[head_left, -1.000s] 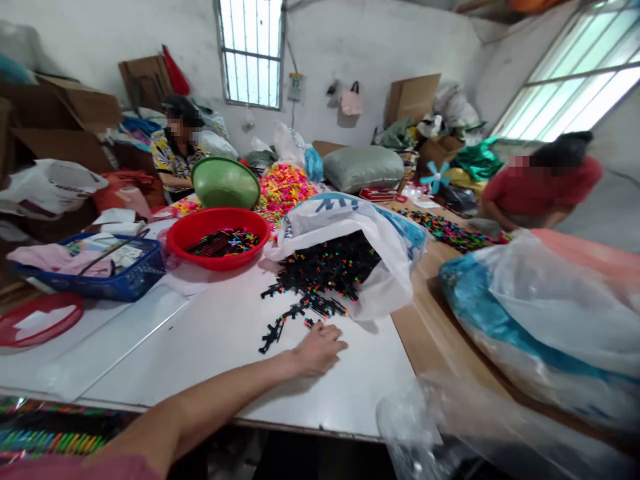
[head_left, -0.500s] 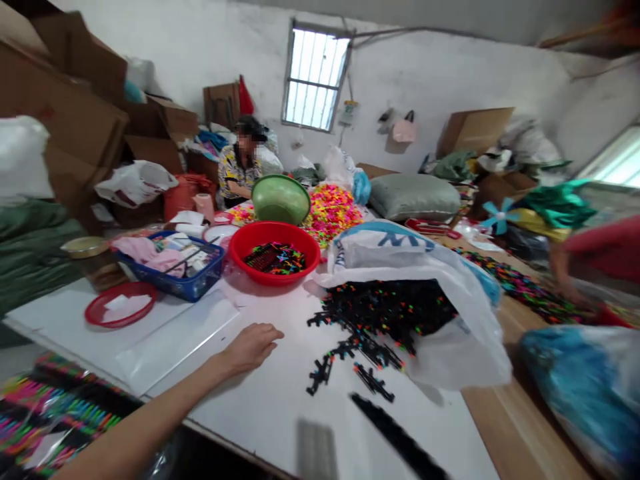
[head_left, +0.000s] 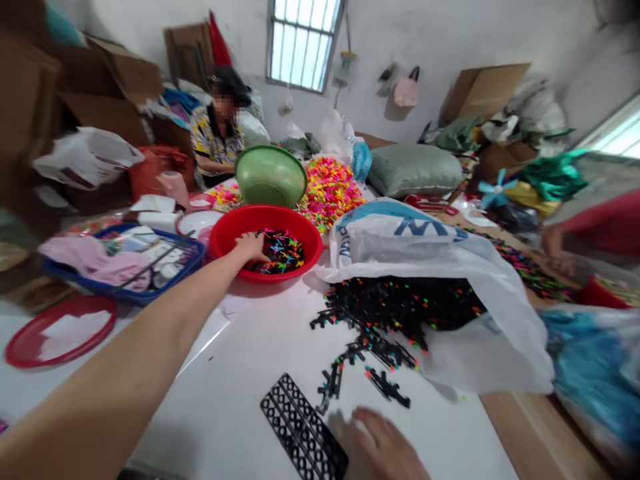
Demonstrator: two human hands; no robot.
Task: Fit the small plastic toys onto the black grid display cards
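My left hand (head_left: 251, 247) reaches into the red basin (head_left: 266, 276), its fingers apart over small black and bright-coloured plastic pieces (head_left: 283, 252). No piece shows clearly in its grasp. At the bottom of the view, my right hand (head_left: 387, 443) is slightly blurred, fingers stretched out over the white table. Just left of it lies a black plastic rack (head_left: 305, 427) with rows of ring-shaped holes. Small black toy guns with bright tips (head_left: 385, 387) lie beyond the right hand, spilling from a large white sack (head_left: 480, 363).
On the left stand a blue basket (head_left: 193, 270) of odds and ends and a red lid (head_left: 20, 347). A green basin (head_left: 273, 177) leans by a coloured heap (head_left: 333, 190). One person (head_left: 217, 133) sits behind; another's red sleeve (head_left: 607, 230) shows at right.
My left hand has moved from the tabletop forward into the red basin. My right hand has come into view, and the black rack now lies flat on the table. The view has shifted closer.
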